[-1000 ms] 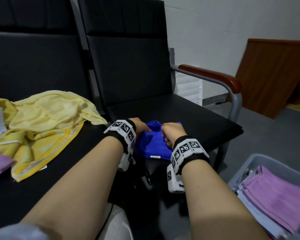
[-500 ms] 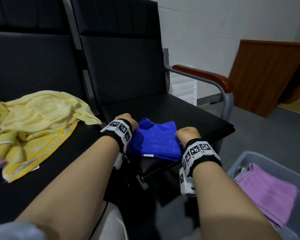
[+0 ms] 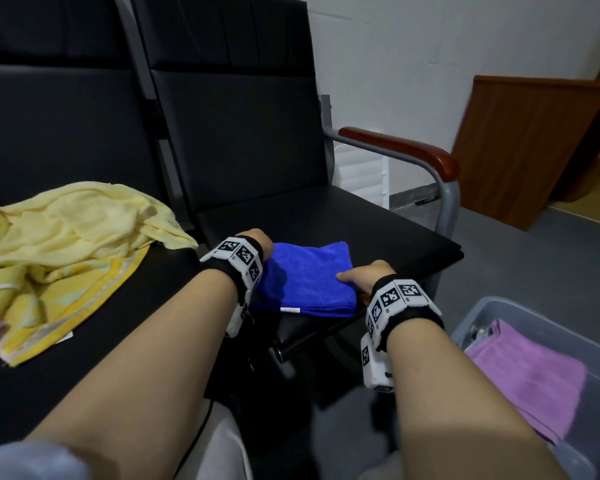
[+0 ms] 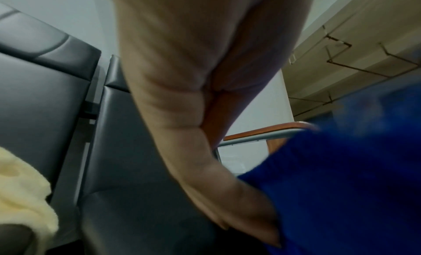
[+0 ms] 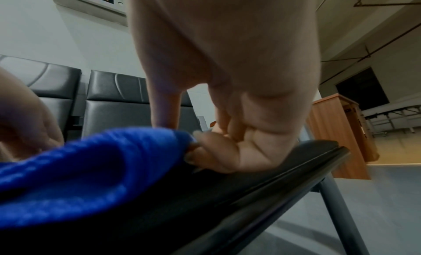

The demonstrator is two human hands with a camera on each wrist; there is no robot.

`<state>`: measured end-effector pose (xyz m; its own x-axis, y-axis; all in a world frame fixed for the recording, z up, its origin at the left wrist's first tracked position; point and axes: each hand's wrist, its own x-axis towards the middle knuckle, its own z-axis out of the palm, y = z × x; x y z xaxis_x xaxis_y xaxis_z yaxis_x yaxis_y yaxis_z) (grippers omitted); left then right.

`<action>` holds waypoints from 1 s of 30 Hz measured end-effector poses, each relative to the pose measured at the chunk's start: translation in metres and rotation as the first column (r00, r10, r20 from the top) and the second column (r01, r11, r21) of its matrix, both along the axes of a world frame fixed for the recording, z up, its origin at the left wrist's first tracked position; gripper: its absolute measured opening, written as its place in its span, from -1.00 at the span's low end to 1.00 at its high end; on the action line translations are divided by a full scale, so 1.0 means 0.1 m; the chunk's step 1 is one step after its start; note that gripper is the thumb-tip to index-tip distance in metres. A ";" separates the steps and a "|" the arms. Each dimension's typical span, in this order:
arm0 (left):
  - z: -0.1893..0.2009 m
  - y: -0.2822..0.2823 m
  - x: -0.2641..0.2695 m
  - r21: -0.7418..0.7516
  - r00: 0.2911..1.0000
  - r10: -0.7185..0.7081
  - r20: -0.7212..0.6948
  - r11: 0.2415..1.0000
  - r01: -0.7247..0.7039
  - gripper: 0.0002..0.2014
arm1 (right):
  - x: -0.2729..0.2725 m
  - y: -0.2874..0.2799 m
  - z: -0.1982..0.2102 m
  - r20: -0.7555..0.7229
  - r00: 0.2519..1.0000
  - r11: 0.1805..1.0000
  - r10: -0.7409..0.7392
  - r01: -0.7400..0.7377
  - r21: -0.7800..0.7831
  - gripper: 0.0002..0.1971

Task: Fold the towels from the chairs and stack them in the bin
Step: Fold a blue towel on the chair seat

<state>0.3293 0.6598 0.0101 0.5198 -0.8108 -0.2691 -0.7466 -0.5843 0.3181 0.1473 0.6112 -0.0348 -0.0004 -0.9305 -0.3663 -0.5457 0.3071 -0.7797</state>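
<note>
A folded blue towel lies near the front edge of the right black chair seat. My left hand is at its left edge, fingertips tucked under the cloth and out of sight. On the right edge my right hand pinches the towel, thumb on top and fingers curled beneath. A clear plastic bin stands on the floor at lower right with a folded purple towel inside.
A crumpled yellow towel lies on the left chair seat. The right chair has a wood-topped metal armrest. A brown wooden cabinet stands by the wall behind the bin.
Both hands moved apart from the middle of the blue towel to its left and right edges. The towel now lies flat as a neat rectangle.
</note>
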 end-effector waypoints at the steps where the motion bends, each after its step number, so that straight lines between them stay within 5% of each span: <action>1: -0.01 -0.03 0.03 0.024 1.000 -0.012 0.027 1.000 0.011 -0.65 | 0.00 0.02 0.00 0.008 1.000 1.000 0.008 -0.008 0.010 -0.38; 6: -0.02 -0.07 0.03 0.035 0.998 -0.052 0.042 0.998 0.051 -0.55 | -0.04 0.09 0.04 0.062 0.997 0.997 0.037 -0.041 0.067 -0.37; 13: 0.02 -0.07 -0.12 0.118 0.993 -0.116 -0.014 0.986 0.116 -0.32 | -0.19 0.06 0.05 0.223 0.975 0.981 0.009 -0.053 0.189 -0.85; 23: 0.00 -0.10 -0.39 0.136 0.980 -0.200 0.009 0.971 0.197 -0.39 | -0.41 0.08 -0.02 0.263 0.964 0.968 -0.037 -0.030 0.248 -0.76; 30: -0.06 -0.21 -0.77 0.038 0.950 -0.243 -0.195 0.966 0.255 -0.43 | -0.86 -0.06 -0.17 0.244 0.955 0.966 -0.169 0.112 0.231 -0.88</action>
